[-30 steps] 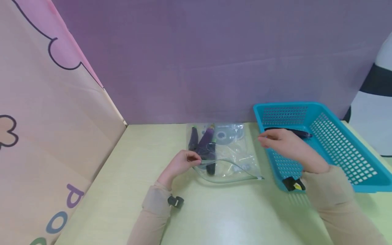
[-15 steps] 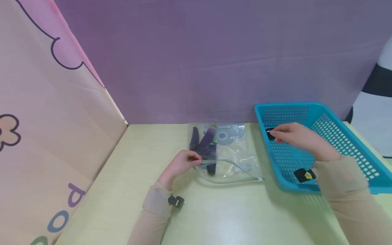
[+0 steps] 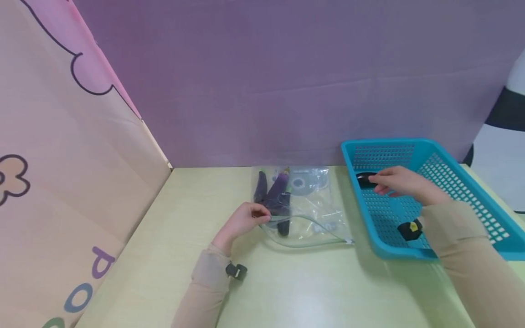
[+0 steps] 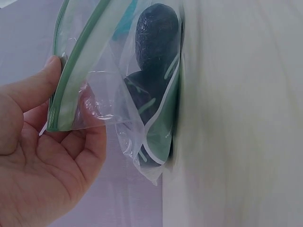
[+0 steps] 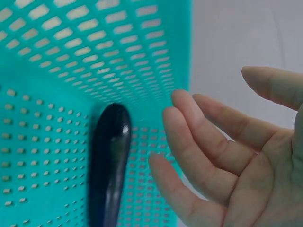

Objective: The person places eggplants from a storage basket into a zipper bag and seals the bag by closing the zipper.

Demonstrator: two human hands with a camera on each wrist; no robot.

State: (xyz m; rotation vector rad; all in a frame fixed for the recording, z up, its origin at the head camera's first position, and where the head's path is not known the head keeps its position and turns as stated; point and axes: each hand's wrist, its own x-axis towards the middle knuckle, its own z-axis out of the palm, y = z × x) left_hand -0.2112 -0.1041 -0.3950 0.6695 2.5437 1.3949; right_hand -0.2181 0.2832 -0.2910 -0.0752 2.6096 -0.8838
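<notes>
My left hand (image 3: 243, 222) pinches the green zip edge of a clear zip bag (image 3: 311, 202) between thumb and fingers, at the mouth's left end. The bag lies flat with its mouth parted towards me. Inside it, on the left side, are several dark purple eggplants (image 3: 276, 189); the left wrist view shows their rounded ends through the plastic. My right hand (image 3: 404, 182) hovers within the blue basket with fingers loosely bent and nothing between them. Beside its fingertips, on the basket floor, lies another eggplant (image 5: 110, 165), glossy and dark, apart from the hand. In the head view the hand covers part of it.
The blue perforated basket (image 3: 369, 223) stands on the right of the pale table (image 3: 287, 282), its walls rising around my right hand. A purple cloth (image 3: 262, 91) closes off the back, and a printed panel (image 3: 82, 182) stands along the left.
My right hand has moved right and into the basket, over the eggplant, then dropped slightly. The left hand stays on the bag's edge, and the bag has not visibly shifted.
</notes>
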